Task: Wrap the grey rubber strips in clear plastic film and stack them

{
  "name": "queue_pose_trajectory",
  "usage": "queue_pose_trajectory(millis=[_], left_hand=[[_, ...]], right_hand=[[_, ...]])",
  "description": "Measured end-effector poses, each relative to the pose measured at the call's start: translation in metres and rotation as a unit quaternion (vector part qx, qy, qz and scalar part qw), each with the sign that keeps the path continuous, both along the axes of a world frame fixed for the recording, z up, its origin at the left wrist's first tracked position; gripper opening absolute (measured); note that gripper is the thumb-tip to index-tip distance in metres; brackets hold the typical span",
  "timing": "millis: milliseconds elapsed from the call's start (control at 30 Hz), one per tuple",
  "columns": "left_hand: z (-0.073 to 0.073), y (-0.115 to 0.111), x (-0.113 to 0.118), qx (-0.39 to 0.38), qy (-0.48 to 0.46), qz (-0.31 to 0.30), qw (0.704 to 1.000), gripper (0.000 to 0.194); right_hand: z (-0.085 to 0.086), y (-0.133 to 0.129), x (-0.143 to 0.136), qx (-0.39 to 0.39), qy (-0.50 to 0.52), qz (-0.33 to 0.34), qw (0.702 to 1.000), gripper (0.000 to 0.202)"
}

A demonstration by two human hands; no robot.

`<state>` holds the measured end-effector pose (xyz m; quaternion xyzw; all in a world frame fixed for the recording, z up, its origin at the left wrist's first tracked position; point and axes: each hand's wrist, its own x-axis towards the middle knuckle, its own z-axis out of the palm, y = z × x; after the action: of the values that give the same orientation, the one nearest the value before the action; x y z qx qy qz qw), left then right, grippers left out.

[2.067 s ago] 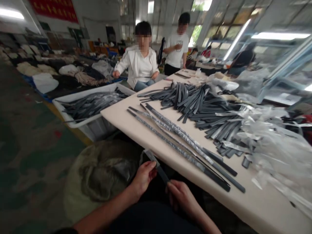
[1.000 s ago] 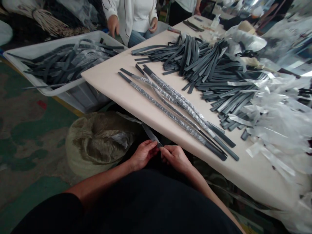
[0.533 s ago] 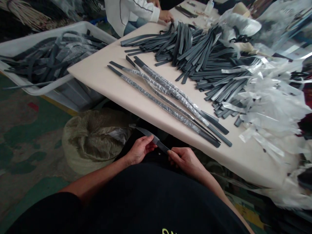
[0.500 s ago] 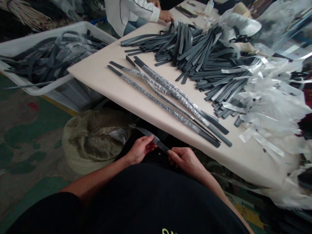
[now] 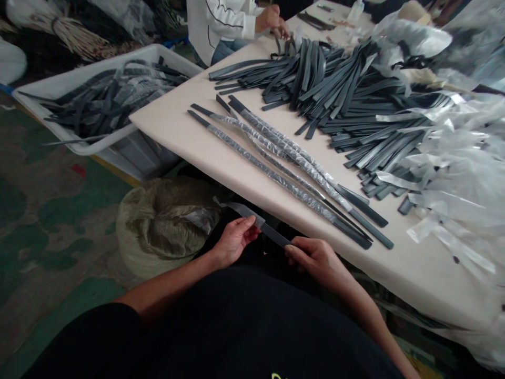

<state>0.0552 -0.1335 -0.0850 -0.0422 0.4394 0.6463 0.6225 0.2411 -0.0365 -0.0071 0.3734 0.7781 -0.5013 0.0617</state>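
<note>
A flat dark grey strap (image 5: 275,236) stretches between my two hands, low in front of my body and just off the table edge. Clear plastic film (image 5: 245,211) covers its far part. My left hand (image 5: 235,241) is closed, pinching the film-covered part between thumb and fingers. At the bare near end, my right hand (image 5: 317,261) grips the strap with thumb on top; the very tip is hidden in the fingers. Several film-wrapped straps (image 5: 272,176) lie side by side on the table close by, their dark ends uncovered.
Many bare dark straps (image 5: 335,100) are heaped across the table (image 5: 165,118). Loose clear plastic sleeves (image 5: 465,179) pile up at right. A grey bin (image 5: 118,138) of straps and an open woven sack (image 5: 145,247) stand at left. A co-worker's hands (image 5: 276,23) are at the far edge.
My hands are slightly farther apart, and more bare strap shows between them. The whole view has shifted a little, so the table appears further right. The co-worker's hands have moved slightly.
</note>
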Motion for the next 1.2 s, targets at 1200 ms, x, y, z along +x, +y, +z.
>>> queue_pose_trajectory(millis=[1200], left_hand=[[0.019,0.010,0.011,0.008,0.016,-0.072,0.997,0.037]], right_hand=[[0.017,-0.008,0.032,0.130,0.008,-0.046,0.990,0.032]])
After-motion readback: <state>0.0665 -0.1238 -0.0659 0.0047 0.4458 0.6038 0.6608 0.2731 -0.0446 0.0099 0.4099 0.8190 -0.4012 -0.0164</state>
